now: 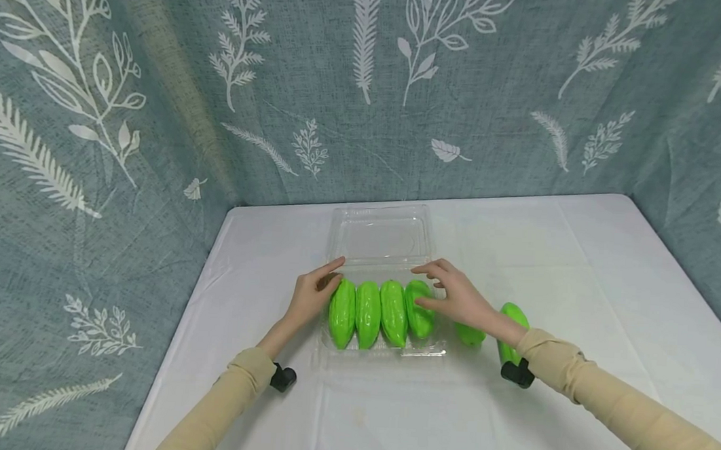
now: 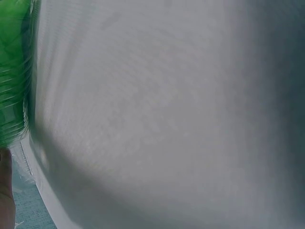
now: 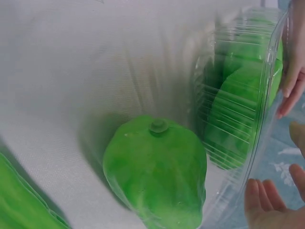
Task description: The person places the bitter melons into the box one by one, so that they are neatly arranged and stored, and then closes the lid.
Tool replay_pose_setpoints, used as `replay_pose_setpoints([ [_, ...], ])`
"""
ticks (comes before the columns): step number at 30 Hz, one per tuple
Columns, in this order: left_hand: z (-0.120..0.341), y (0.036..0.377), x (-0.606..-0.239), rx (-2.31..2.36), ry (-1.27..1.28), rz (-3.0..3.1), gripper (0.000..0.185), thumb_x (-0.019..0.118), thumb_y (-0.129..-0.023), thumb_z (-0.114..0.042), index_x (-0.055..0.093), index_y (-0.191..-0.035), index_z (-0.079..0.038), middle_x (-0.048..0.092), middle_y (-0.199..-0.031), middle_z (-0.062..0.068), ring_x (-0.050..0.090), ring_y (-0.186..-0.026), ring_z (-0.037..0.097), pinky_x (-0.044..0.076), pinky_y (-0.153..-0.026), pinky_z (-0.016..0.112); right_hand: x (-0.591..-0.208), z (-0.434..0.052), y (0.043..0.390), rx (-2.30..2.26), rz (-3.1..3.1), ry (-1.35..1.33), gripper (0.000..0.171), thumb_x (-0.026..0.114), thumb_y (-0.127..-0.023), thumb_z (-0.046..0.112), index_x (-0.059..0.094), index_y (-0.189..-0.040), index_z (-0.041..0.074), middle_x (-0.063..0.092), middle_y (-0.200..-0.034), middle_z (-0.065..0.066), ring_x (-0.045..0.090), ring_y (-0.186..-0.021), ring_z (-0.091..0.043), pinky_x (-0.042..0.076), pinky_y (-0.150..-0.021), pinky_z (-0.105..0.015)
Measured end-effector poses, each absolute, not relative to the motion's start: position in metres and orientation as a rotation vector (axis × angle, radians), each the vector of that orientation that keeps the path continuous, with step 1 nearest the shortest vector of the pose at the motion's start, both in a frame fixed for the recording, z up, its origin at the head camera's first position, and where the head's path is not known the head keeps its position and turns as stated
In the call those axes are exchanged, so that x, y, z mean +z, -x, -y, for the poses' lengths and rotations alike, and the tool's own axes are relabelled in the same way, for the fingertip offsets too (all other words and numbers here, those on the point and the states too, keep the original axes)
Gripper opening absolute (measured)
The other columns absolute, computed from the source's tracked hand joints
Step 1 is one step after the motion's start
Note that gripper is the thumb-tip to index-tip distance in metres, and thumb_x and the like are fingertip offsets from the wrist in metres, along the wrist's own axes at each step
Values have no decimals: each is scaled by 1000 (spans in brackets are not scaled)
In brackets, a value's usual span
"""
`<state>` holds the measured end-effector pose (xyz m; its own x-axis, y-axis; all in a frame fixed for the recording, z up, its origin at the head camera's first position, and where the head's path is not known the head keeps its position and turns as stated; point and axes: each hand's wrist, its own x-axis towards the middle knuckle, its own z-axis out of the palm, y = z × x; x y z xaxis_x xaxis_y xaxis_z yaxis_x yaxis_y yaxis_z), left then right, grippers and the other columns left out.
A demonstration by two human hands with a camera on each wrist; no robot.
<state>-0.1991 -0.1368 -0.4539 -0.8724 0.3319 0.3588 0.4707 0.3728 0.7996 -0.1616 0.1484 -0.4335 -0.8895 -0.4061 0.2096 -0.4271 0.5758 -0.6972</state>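
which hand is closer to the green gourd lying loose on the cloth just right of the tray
Right. The right hand hovers directly over the loose gourd, touching the tray's rightmost gourd. The left hand is at the clear tray's far left end.

tray packed with four gourds; two loose gourds crowd right side; left tabletop open.
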Motion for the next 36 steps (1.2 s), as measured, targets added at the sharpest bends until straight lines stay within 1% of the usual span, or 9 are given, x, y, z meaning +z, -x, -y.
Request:
replay_pose_setpoints([
  [7,137,200,-454,-1512,744,2478,33,53,-87,4,52,-119,8,52,-123,21,57,-100,38,50,-83,38,-435,-150,161,1223,2787,-721,50,71,-77,20,52,-122,9,50,-117,-12,51,-107,-33,49,-88,-37],
  [12,137,199,-455,-1518,732,2489,34,54,-87,3,53,-120,5,52,-123,20,58,-100,38,50,-83,38,-436,-150,161,1226,2785,-722,50,71,-77,19,52,-122,7,50,-117,-10,51,-107,-31,48,-88,-38],
  [18,137,200,-455,-1516,721,2493,34,54,-87,2,54,-121,0,53,-123,18,59,-100,35,51,-82,37,-435,-150,161,1218,2778,-729,50,72,-76,18,53,-121,8,51,-117,-10,52,-106,-31,48,-88,-38],
  [23,136,200,-455,-1496,721,2493,34,54,-87,2,54,-121,-1,54,-123,17,60,-99,33,51,-80,38,-434,-150,161,1226,2779,-727,50,72,-76,17,53,-121,7,51,-116,-11,52,-105,-33,48,-88,-38],
  [27,135,200,-455,-1480,719,2495,34,54,-87,1,54,-121,0,54,-123,17,61,-98,31,52,-79,37,-432,-151,161,1261,2778,-726,50,71,-76,17,52,-121,6,51,-116,-14,52,-105,-33,48,-88,-38],
  [32,136,199,-455,-1502,730,2488,34,54,-87,3,53,-121,1,52,-123,19,59,-99,35,50,-83,37,-431,-154,161,1322,2758,-735,50,70,-78,17,51,-122,4,52,-118,-17,53,-105,-33,49,-88,-37],
  [36,135,198,-454,-1512,736,2481,34,54,-87,3,53,-121,2,52,-123,19,58,-100,37,49,-85,37,-431,-160,161,1376,2740,-718,51,70,-78,19,50,-123,4,52,-120,-16,53,-105,-33,49,-88,-37],
])
